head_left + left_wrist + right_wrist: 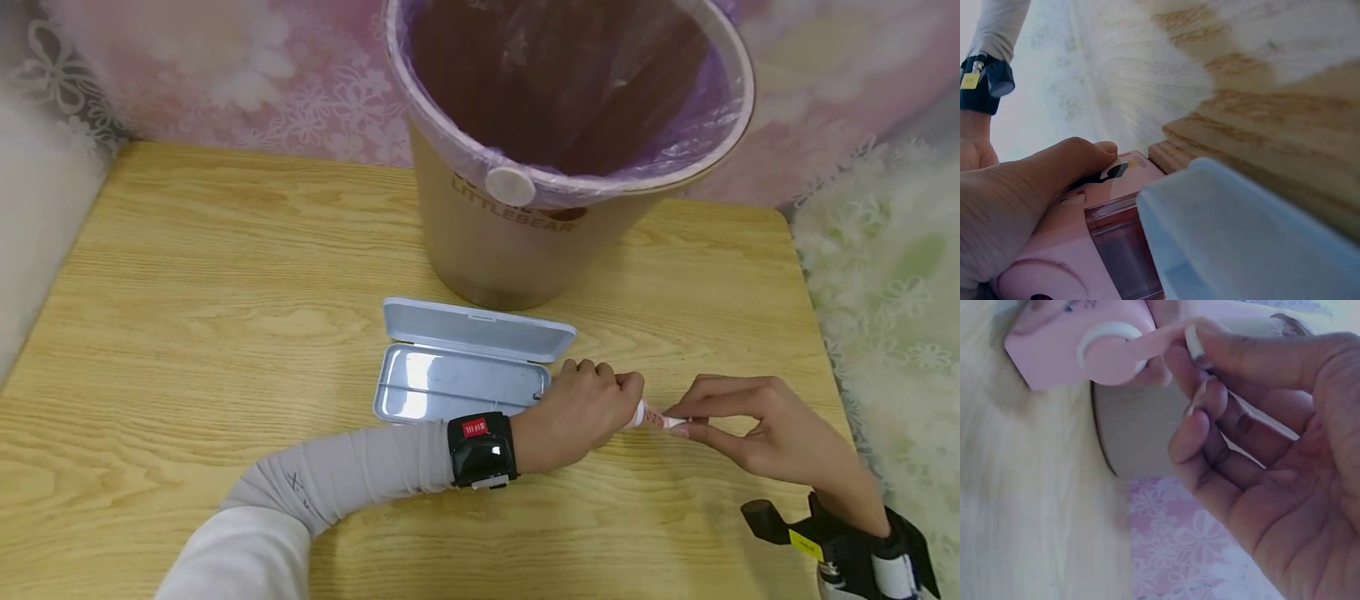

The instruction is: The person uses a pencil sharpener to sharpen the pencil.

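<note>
A pink hand-crank pencil sharpener (1060,237) with a see-through window sits in the grip of my left hand (585,408), which covers most of it in the head view. Its thumb lies along the sharpener's top in the left wrist view. From a round white-ringed hub, a slim crank arm (1157,340) reaches to my right hand (765,425). Thumb and fingertips of that hand pinch the crank's end. Right behind the left hand lies an open light-blue pencil case (457,383), its lid (480,329) raised at the back.
A large beige bin (510,242) lined with a purple bag stands on the wooden table (225,275) behind the pencil case. Flowered pink cloth (300,83) hangs at the back, and a pale flowered cloth (892,292) borders the table on the right.
</note>
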The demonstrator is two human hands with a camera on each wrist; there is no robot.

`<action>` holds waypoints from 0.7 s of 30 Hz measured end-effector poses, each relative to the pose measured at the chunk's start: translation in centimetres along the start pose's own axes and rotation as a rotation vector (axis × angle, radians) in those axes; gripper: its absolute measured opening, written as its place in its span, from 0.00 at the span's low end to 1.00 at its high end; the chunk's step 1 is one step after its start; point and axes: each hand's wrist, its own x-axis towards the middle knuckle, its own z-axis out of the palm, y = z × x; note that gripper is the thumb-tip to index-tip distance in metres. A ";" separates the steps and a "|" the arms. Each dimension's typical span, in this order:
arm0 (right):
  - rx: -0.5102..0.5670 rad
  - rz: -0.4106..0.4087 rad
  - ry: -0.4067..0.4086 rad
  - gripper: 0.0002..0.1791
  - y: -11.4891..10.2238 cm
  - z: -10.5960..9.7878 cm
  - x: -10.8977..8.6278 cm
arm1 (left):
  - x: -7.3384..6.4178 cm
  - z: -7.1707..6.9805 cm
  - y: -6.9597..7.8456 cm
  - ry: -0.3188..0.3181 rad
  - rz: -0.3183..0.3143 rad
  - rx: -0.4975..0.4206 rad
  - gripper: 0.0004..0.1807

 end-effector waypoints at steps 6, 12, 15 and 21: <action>-0.083 0.014 0.030 0.27 1.1 -0.7 1.4 | -0.1 0.0 -0.2 0.004 0.004 0.009 0.12; -0.227 0.107 0.037 0.23 3.1 -0.1 2.7 | 0.1 -0.1 -0.2 -0.030 0.018 -0.005 0.07; -0.233 0.144 -0.033 0.21 4.0 1.2 2.8 | 0.2 -0.1 0.0 -0.030 0.015 -0.024 0.05; -0.077 0.222 -0.216 0.21 3.6 3.1 1.4 | 0.2 -0.2 0.0 -0.019 0.006 -0.039 0.07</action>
